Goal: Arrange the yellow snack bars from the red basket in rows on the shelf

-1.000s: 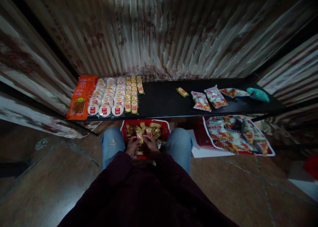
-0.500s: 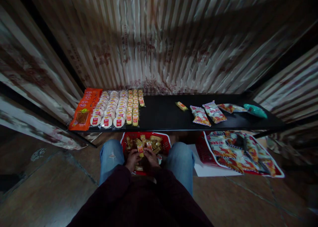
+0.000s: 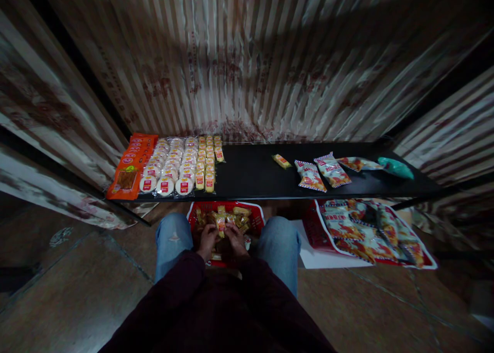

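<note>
Between my knees stands a red basket (image 3: 256, 207) with several small yellow wrapped snacks (image 3: 241, 212) in it. Over the basket my left hand (image 3: 208, 240) and my right hand (image 3: 236, 238) are closed on one wrapped snack bar (image 3: 220, 225) with a red and white label, each hand at one side of it. On the black shelf (image 3: 247, 175) ahead, matching bars (image 3: 209, 182) lie in rows beside rows of round white packaged crackers (image 3: 184, 187). A single bar (image 3: 281, 161) lies apart near the shelf's middle.
An orange snack bag (image 3: 127, 170) lies at the shelf's left end. Chip bags (image 3: 311, 175) and a green bag (image 3: 397, 168) lie to the right. Below them a second red basket (image 3: 314, 232) full of chip bags stands partly over a white sheet (image 3: 309, 258). Striped plastic sheeting hangs behind.
Both hands have risen slightly with the snack bar, which now stands more upright with its label facing me. The view has shifted a little; the goods on the shelf stay put.
</note>
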`<state>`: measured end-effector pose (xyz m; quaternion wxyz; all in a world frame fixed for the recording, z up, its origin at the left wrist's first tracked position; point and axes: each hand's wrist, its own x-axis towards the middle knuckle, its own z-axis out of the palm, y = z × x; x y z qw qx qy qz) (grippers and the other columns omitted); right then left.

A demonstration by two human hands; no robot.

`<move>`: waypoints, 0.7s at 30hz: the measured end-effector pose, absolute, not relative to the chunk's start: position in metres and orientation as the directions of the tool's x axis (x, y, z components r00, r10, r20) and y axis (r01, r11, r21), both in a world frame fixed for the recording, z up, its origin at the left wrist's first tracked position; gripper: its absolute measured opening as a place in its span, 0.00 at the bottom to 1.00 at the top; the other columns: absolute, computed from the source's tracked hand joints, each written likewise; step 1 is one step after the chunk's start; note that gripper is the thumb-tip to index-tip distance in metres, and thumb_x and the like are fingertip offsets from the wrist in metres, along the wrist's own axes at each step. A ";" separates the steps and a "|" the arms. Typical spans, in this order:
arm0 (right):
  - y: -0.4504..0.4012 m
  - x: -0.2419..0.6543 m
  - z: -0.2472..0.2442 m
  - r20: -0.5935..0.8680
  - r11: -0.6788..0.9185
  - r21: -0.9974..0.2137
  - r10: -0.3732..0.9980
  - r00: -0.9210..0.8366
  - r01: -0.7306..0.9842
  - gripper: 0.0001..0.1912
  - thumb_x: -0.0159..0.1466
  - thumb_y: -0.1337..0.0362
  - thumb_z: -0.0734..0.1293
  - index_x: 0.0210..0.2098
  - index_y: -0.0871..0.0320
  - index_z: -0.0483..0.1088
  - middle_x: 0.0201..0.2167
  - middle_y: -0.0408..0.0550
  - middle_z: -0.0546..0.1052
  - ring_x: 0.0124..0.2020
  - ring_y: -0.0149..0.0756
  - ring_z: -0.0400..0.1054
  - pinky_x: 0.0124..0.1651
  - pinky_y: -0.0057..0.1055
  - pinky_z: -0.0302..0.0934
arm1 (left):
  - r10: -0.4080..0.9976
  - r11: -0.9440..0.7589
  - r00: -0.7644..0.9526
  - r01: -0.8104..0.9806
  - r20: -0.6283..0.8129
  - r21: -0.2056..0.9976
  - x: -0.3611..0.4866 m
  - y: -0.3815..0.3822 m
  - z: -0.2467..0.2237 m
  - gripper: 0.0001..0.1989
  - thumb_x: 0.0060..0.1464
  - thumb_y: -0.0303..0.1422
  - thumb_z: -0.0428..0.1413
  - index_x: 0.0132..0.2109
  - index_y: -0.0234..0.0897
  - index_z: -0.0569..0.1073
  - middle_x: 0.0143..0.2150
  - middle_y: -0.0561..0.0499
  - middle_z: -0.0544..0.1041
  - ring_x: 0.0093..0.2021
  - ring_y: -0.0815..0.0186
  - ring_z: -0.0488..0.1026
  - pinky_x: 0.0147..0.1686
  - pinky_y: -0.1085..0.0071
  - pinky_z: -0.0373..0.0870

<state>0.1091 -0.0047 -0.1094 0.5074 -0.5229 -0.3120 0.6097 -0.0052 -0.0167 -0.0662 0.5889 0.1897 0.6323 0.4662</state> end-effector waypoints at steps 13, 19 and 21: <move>0.001 0.107 -0.103 -0.320 -0.263 -0.919 0.933 0.164 -0.294 0.21 0.41 0.48 0.73 0.30 0.54 0.72 0.33 0.47 0.78 0.36 0.40 0.71 0.43 0.37 0.65 | 0.819 0.420 -0.304 -0.261 -0.487 0.869 0.003 -0.011 -0.054 0.07 0.44 0.28 0.59 0.33 0.37 0.70 0.30 0.54 0.72 0.29 0.71 0.70 0.28 0.76 0.67; -0.001 0.105 -0.103 -0.326 -0.257 -0.911 0.927 0.182 -0.322 0.20 0.41 0.49 0.73 0.29 0.54 0.73 0.35 0.48 0.78 0.38 0.40 0.71 0.44 0.36 0.64 | 0.815 0.439 -0.301 -0.236 -0.495 0.867 0.001 -0.013 -0.051 0.07 0.46 0.29 0.59 0.34 0.37 0.70 0.32 0.52 0.74 0.29 0.71 0.71 0.28 0.77 0.68; -0.002 0.106 -0.104 -0.325 -0.249 -0.908 0.927 0.189 -0.338 0.19 0.42 0.49 0.72 0.29 0.54 0.74 0.35 0.48 0.78 0.38 0.40 0.71 0.43 0.36 0.65 | 0.814 0.445 -0.295 -0.238 -0.501 0.863 0.002 -0.013 -0.050 0.07 0.46 0.31 0.60 0.35 0.37 0.71 0.34 0.51 0.75 0.31 0.70 0.72 0.29 0.76 0.68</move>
